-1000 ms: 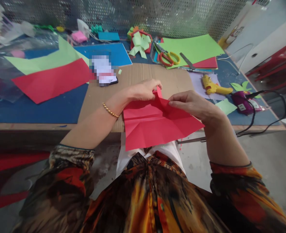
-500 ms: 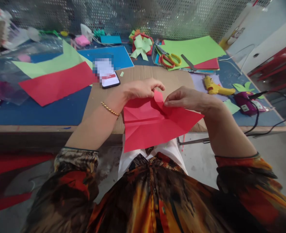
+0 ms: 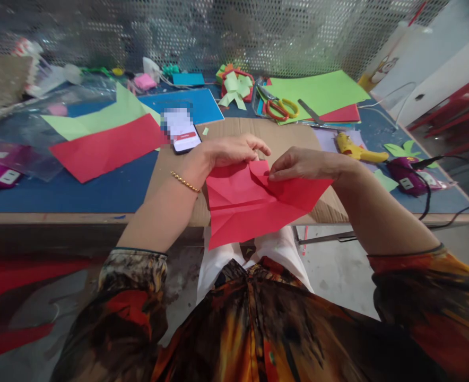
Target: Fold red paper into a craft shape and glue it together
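Note:
A creased sheet of red paper (image 3: 242, 209) is held over the table's front edge, its near corner hanging above my lap. My left hand (image 3: 236, 150) grips the far edge, thumb side down on the paper and index finger stretched out past it. My right hand (image 3: 298, 163) pinches a fold of the same sheet between thumb and fingers, just right of the middle. Between the two hands a small flap of the paper stands up. Under the sheet lies a piece of brown cardboard (image 3: 226, 128).
Left are a phone (image 3: 187, 142), a red sheet (image 3: 109, 148) and a pale green sheet (image 3: 99, 119). Behind stand a paper bow (image 3: 235, 89), scissors (image 3: 278, 106) and green paper (image 3: 318, 90). At right lie a yellow glue gun (image 3: 357, 148) and a purple power strip (image 3: 407, 178) with a black cable.
The flap between my hands has folded down and sits lower than before. My hands keep their hold on the red paper. The whole view has shifted slightly.

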Demonstrator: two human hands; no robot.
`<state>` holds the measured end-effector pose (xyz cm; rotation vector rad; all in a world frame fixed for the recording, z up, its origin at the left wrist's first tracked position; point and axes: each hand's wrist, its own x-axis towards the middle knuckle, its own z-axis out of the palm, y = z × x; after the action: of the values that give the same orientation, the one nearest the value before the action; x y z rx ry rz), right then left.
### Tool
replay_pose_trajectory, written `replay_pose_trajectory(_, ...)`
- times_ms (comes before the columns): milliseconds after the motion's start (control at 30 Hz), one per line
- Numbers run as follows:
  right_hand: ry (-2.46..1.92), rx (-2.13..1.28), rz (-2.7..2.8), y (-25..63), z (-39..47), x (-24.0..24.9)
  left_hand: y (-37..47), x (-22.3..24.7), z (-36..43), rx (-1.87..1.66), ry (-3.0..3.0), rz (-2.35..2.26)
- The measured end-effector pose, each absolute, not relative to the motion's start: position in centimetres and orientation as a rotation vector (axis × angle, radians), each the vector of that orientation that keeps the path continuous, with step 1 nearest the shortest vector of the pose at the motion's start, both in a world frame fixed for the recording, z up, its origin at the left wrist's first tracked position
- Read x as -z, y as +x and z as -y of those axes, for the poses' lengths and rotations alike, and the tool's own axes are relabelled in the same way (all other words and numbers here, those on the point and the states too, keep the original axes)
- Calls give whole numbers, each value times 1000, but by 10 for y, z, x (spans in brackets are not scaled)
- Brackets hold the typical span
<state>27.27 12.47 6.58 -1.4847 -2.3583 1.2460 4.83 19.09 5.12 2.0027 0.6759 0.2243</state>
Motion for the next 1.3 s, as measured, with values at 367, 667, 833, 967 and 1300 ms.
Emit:
replay_pose_trajectory(367,-1480,-1273,2416,269,-130,-69,56,-53,-184,-272,1959,-785)
replay_pose_trajectory(667,-1520,-1299,2421,268,-126,-75,56,-50,-188,-254,2013,-774)
replay_pose_trajectory(833,-1517,-1423,2087,275,-118,-74,54,-52,-186,-267,2083,-769)
replay_pose_trajectory(967,-1529,-1156,1850,277,-113,-66,52,-55,-185,-242,2161,-754)
replay_pose_trajectory(1300,-1418,-1192,1792,256,-124,-42,50,-63,-181,-267,2254,-796)
